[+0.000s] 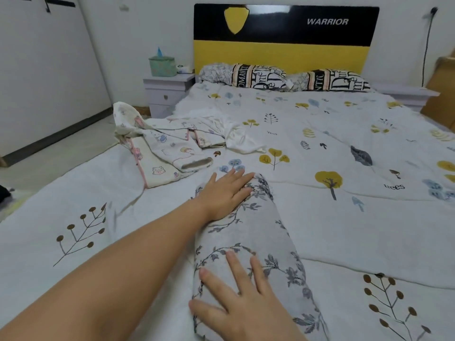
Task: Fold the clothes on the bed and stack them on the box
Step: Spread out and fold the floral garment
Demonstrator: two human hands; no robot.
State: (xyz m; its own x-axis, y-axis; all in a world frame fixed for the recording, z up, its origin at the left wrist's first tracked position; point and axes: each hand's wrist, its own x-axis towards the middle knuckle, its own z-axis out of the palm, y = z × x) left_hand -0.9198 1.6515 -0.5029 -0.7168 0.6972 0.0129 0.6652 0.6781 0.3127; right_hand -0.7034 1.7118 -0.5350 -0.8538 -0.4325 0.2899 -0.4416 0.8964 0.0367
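A grey garment with a dark leaf print [266, 242] lies folded into a long narrow strip on the bed, running from the near edge toward the middle. My left hand [226, 193] rests flat on its far end, fingers spread. My right hand [243, 299] presses flat on its near end. Neither hand grips the cloth. A cream children's garment with cartoon prints and pink trim [162, 148] lies crumpled at the bed's left side, with a white piece [236, 134] beside it.
The bed [344, 217] has a white cover printed with trees. Two patterned pillows [258, 76] lie against a black and yellow headboard [283, 40]. A nightstand [165, 92] with a green tissue box stands at the left. A cardboard box [440, 89] stands at the far right.
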